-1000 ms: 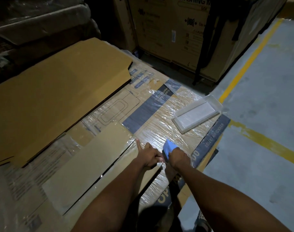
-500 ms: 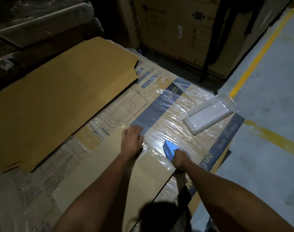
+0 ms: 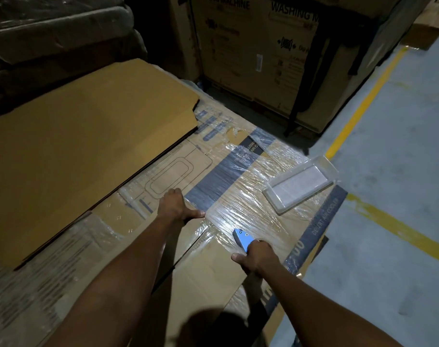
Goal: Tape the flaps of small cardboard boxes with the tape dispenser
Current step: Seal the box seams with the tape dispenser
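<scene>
blue plastic tape dispenser (image 3: pixel 243 240) gripped in right hand (image 3: pixel 257 256), just right of flat brown cardboard sheet's (image 3: pixel 206 269) seam | left hand (image 3: pixel 174 206) moved from dispenser to far edge, pressing flat | taping can start

A warehouse is indicated: tall appliance cartons (image 3: pixel 253 46) are stacked, and yellow lane lines (image 3: pixel 358 116) are painted on concrete floor (image 3: pixel 388 246).

The left hand (image 3: pixel 174 205) lies flat on a big flat cardboard box (image 3: pixel 241 196) wrapped in shiny plastic. The right hand (image 3: pixel 257 256) holds a blue tool (image 3: pixel 241 238). A clear tray (image 3: pixel 301 184) sits nearby on the box.
</scene>
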Demonstrator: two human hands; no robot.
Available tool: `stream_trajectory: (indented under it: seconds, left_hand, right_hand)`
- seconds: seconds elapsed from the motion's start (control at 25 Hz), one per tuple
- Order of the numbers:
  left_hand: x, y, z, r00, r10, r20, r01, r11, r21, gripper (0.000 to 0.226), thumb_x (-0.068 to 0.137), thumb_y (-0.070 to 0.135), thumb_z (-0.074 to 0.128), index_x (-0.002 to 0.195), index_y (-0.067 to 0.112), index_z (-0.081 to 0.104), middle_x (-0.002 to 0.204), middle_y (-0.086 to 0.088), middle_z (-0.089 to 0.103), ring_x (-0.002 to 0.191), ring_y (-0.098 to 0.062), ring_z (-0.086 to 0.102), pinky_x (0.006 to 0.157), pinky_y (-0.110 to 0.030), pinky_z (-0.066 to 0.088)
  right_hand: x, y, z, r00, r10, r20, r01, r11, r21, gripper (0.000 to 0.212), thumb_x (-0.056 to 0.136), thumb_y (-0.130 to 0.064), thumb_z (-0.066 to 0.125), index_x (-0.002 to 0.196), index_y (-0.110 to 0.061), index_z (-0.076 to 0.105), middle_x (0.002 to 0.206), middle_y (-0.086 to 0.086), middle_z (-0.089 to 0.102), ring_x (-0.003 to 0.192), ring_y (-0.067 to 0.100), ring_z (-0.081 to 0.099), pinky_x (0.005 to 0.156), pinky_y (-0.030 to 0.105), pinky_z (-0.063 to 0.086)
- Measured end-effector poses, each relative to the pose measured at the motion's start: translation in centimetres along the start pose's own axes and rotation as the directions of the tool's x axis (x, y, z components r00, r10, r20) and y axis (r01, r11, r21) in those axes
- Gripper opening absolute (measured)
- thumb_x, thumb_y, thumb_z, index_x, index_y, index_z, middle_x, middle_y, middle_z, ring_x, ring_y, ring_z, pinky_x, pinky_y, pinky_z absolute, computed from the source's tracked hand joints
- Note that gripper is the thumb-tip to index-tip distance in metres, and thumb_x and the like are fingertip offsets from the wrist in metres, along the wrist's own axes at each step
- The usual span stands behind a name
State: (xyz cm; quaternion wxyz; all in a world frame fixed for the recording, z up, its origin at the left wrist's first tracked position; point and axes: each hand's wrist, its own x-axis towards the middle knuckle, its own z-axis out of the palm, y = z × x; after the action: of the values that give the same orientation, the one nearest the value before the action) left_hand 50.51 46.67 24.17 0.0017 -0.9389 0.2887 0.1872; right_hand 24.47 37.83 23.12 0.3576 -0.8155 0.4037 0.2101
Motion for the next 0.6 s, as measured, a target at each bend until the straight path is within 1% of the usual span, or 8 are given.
stream_trajectory:
  seconds: [0.04, 0.08, 0.2, 0.32, 0.36, 0.44, 0.52, 0.6]
  left_hand:
    - [0.2, 0.0, 0.0, 1.0, 0.001, 0.01, -0.001, 1.0, 0.003, 0.109, 0.046, 0.081, 0.076, 0.123, 0.007, 0.052, 0.123, -0.013, 0.054, 0.113, -0.029, 0.054, 0.091, -0.038, 0.046]
    - [0.2, 0.1, 0.0, 1.0, 0.007, 0.021, -0.007, 1.0, 0.001, 0.107, 0.046, 0.081, 0.076, 0.121, 0.008, 0.053, 0.122, -0.013, 0.055, 0.112, -0.029, 0.055, 0.09, -0.037, 0.046]
    - [0.2, 0.2, 0.2, 0.998, 0.015, 0.055, -0.012, 0.999, -0.052, 0.104, 0.047, 0.078, 0.078, 0.122, 0.009, 0.054, 0.126, -0.013, 0.053, 0.112, -0.029, 0.056, 0.091, -0.037, 0.048]
    - [-0.6, 0.1, 0.7, 0.998, -0.048, 0.034, 0.052, 0.99, -0.131, 0.122, 0.047, 0.077, 0.078, 0.14, 0.008, 0.04, 0.15, -0.017, 0.036, 0.132, -0.035, 0.044, 0.104, -0.043, 0.043]
    - [-1.0, 0.0, 0.9, 0.996, -0.083, 0.012, 0.084, 0.989, -0.121, 0.125, 0.048, 0.078, 0.077, 0.142, 0.007, 0.036, 0.149, -0.017, 0.036, 0.133, -0.035, 0.042, 0.105, -0.045, 0.041]
    - [-1.7, 0.2, 0.9, 0.992, -0.123, -0.032, 0.12, 0.99, -0.07, 0.12, 0.05, 0.081, 0.073, 0.137, 0.006, 0.038, 0.14, -0.017, 0.046, 0.128, -0.034, 0.047, 0.102, -0.046, 0.04]
    - [-1.9, 0.5, 0.6, 0.992, -0.118, -0.038, 0.116, 0.992, -0.048, 0.117, 0.052, 0.081, 0.073, 0.135, 0.005, 0.04, 0.137, -0.017, 0.049, 0.126, -0.033, 0.048, 0.101, -0.045, 0.04]
    - [-1.7, 0.2, 0.6, 0.996, -0.088, -0.016, 0.086, 0.991, -0.105, 0.122, 0.053, 0.078, 0.075, 0.14, 0.003, 0.033, 0.143, -0.018, 0.044, 0.131, -0.034, 0.044, 0.105, -0.045, 0.039]
  right_hand:
    - [-0.2, -0.6, 0.2, 1.0, 0.021, -0.007, -0.021, 1.0, -0.011, 0.053, 0.09, -0.052, 0.059, 0.118, -0.007, 0.06, 0.118, 0.012, 0.063, 0.112, 0.026, 0.058, 0.081, 0.028, 0.039]
    - [-0.2, -1.1, 0.6, 0.999, 0.04, -0.023, -0.04, 0.999, -0.01, 0.047, 0.093, -0.044, 0.059, 0.119, -0.004, 0.058, 0.12, 0.013, 0.062, 0.114, 0.026, 0.057, 0.081, 0.027, 0.038]
    - [-0.1, -1.4, 1.4, 0.992, 0.103, -0.066, -0.099, 0.993, 0.061, 0.039, 0.093, -0.031, 0.063, 0.114, 0.001, 0.06, 0.115, 0.016, 0.063, 0.11, 0.027, 0.06, 0.074, 0.023, 0.033]
    - [-0.5, -1.4, 1.1, 0.982, 0.174, -0.075, -0.162, 0.977, 0.142, 0.045, 0.09, -0.032, 0.067, 0.118, 0.002, 0.056, 0.117, 0.015, 0.063, 0.108, 0.025, 0.061, 0.074, 0.024, 0.035]
    - [-0.7, -1.5, 1.0, 0.978, 0.192, -0.076, -0.177, 0.97, 0.168, 0.045, 0.09, -0.03, 0.068, 0.119, 0.003, 0.056, 0.118, 0.015, 0.063, 0.109, 0.025, 0.06, 0.075, 0.024, 0.036]
    - [-1.3, -1.9, 0.8, 0.975, 0.211, -0.074, -0.194, 0.962, 0.194, 0.046, 0.09, -0.027, 0.069, 0.121, 0.004, 0.056, 0.12, 0.016, 0.062, 0.111, 0.025, 0.06, 0.076, 0.024, 0.036]
    - [-1.8, -2.4, 0.3, 0.97, 0.229, -0.079, -0.211, 0.959, 0.19, 0.052, 0.087, -0.032, 0.071, 0.124, 0.002, 0.054, 0.122, 0.014, 0.061, 0.111, 0.025, 0.059, 0.078, 0.024, 0.038]
    - [-2.1, -2.2, 0.0, 0.958, 0.277, -0.071, -0.254, 0.939, 0.232, 0.063, 0.082, -0.038, 0.075, 0.126, 0.001, 0.053, 0.123, 0.013, 0.061, 0.112, 0.024, 0.059, 0.085, 0.026, 0.043]
